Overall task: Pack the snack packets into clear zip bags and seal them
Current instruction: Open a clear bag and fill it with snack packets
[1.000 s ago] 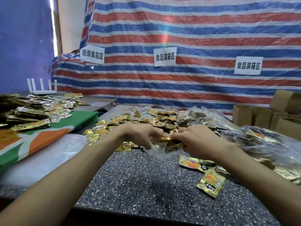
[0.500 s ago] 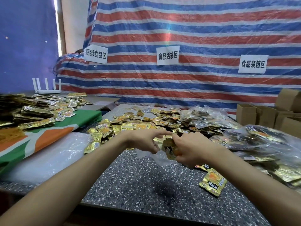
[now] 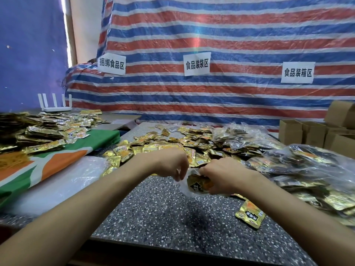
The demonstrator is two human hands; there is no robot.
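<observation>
Centrally, over the speckled bench (image 3: 163, 217), both hands meet on a clear zip bag (image 3: 185, 189). The left hand (image 3: 169, 164) has its fingers (image 3: 179, 174) curled downward, pinching the bag's upper edge at about ten o'clock. The right hand (image 3: 224, 175) comes in from three o'clock, its fingers wrapped round the plastic and the gold snack packet (image 3: 198, 184) that shows through it. Whether the zip strip is pressed together cannot be told.

At twelve o'clock from the hands, a heap of loose packets (image 3: 172, 143) spreads across the bench. From one to three o'clock lie filled bags (image 3: 307, 166), clear plastic stuffed with the same gold packets. A single packet (image 3: 250, 214) lies flat on the bench at five o'clock, apart from the bag. Open cardboard boxes (image 3: 299, 134) stand at two o'clock before the striped tarp (image 3: 230, 35); their insides are hidden. At ten o'clock, a green-and-orange cloth (image 3: 57, 160) carries more packets, with a white router (image 3: 54, 104) behind them.
</observation>
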